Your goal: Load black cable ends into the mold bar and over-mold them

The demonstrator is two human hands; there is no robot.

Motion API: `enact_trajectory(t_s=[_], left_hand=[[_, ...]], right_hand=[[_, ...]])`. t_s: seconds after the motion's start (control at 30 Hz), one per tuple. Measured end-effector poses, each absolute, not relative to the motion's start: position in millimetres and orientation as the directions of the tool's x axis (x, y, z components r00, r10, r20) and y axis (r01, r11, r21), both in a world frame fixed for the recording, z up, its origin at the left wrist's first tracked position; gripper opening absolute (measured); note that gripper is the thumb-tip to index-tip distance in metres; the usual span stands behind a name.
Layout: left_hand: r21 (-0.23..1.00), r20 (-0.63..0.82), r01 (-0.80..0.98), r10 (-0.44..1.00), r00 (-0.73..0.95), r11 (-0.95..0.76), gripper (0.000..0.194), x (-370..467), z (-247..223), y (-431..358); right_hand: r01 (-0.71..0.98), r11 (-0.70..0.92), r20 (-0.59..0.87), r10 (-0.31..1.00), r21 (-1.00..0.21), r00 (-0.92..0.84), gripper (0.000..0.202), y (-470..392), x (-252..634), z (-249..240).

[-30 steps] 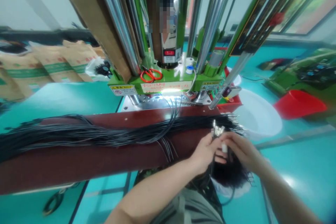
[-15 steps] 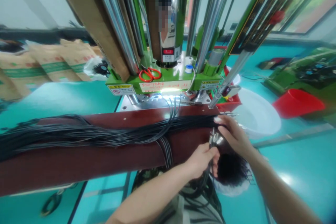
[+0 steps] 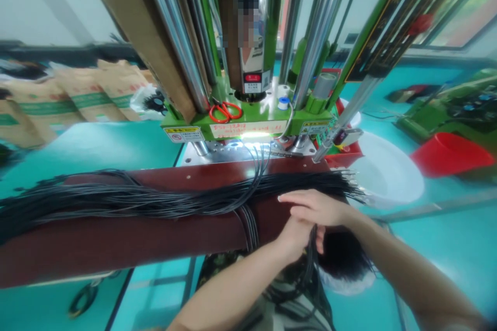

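Observation:
My left hand [image 3: 295, 238] is closed around a bundle of thin black cables [image 3: 309, 264], which hang down toward my lap. My right hand [image 3: 321, 208] lies across the top of it, fingers stretched out to the left, and its palm hides the upper ends of the held cables. Behind both hands a long, thick bundle of black cables [image 3: 147, 199] stretches over the brown tabletop [image 3: 155, 245], its tips at the right end. Several cables run from this bundle into the lit gap of the green press [image 3: 248, 126].
Orange-handled scissors [image 3: 225, 112] rest on the press. To its right are a red bin [image 3: 345, 158], a white tub [image 3: 404, 176] and a red bucket [image 3: 446, 155]. A bag of black cables [image 3: 345, 258] stands below the table edge. Paper sacks [image 3: 85, 93] line the left.
My right hand has left the right end of the cable bundle on the table and come left, over my left hand. The silvery cable ends above my left hand are now covered.

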State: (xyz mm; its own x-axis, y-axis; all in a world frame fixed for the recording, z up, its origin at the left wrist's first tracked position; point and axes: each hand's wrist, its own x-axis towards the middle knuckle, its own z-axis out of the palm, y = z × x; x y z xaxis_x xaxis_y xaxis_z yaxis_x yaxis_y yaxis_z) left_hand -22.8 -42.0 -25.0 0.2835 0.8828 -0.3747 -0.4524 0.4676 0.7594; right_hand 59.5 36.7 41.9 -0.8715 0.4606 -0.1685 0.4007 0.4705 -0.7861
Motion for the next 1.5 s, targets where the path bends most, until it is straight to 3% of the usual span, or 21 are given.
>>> enact_trajectory(t_s=[0.07,0.13,0.2,0.27,0.33,0.4,0.63,0.83,0.93,1.03,1.13,1.3,1.5], left_hand=[[0.724,-0.373,-0.502,0.881,0.291,0.473,0.041,-25.7,-24.6,-42.8],[0.693,-0.355,-0.564,0.893,0.277,0.450,0.041,-31.1,-24.8,-41.8],[0.679,-0.350,-0.616,0.914,0.207,0.400,0.040,-39.9,-25.5,-38.6],[0.693,-0.335,-0.651,0.938,0.092,0.311,0.038,-51.8,-26.4,-34.5],[0.729,-0.302,-0.647,0.953,-0.014,0.222,0.035,-64.4,-27.7,-32.0],[0.760,-0.270,-0.627,0.960,-0.067,0.170,0.033,-74.7,-29.2,-32.4],[0.776,-0.225,-0.613,0.973,-0.046,0.150,0.035,-83.2,-34.0,-41.2],[0.786,-0.308,-0.576,0.950,-0.046,0.227,0.041,-81.5,-36.5,-38.7],[0.804,-0.339,-0.526,0.941,-0.023,0.277,0.040,-77.6,-35.5,-35.6],[0.842,-0.340,-0.436,0.940,0.025,0.317,0.037,-69.9,-32.7,-32.3],[0.881,-0.336,-0.333,0.940,0.062,0.337,0.036,-61.1,-30.1,-29.5],[0.888,-0.331,-0.305,0.939,0.099,0.345,0.036,-54.5,-29.5,-26.3],[0.886,-0.345,-0.292,0.933,0.104,0.360,0.035,-55.8,-33.0,-26.8]], right_hand=[[0.391,0.430,-0.190,0.439,-0.814,-0.878,0.035,35.6,54.8,39.6],[0.418,0.288,-0.286,0.405,-0.862,-0.868,0.039,40.3,50.7,37.4],[0.415,0.247,-0.265,0.472,-0.875,-0.841,0.042,54.2,45.9,33.7],[0.512,0.419,-0.141,0.655,-0.750,-0.743,0.040,77.2,39.6,27.1],[0.712,0.551,-0.001,0.791,-0.435,-0.612,0.036,103.4,32.2,17.3],[0.804,0.546,0.027,0.831,-0.234,-0.556,0.034,125.1,24.9,6.1],[0.818,0.561,-0.100,0.813,-0.125,-0.573,0.026,138.8,10.9,-0.5],[0.816,0.516,-0.273,0.771,-0.261,-0.575,0.007,103.1,33.7,28.0],[0.804,0.314,-0.372,0.762,-0.505,-0.530,0.013,66.7,58.1,20.8],[0.472,-0.175,-0.417,0.775,-0.864,-0.475,0.012,30.4,74.6,0.0],[0.097,-0.392,-0.396,0.824,-0.915,-0.406,0.020,6.9,77.0,-16.4],[-0.054,-0.361,-0.323,0.883,-0.931,-0.341,0.036,-2.0,72.0,-20.6],[0.090,-0.227,-0.244,0.919,-0.970,-0.311,0.046,-7.8,71.6,-16.9]])
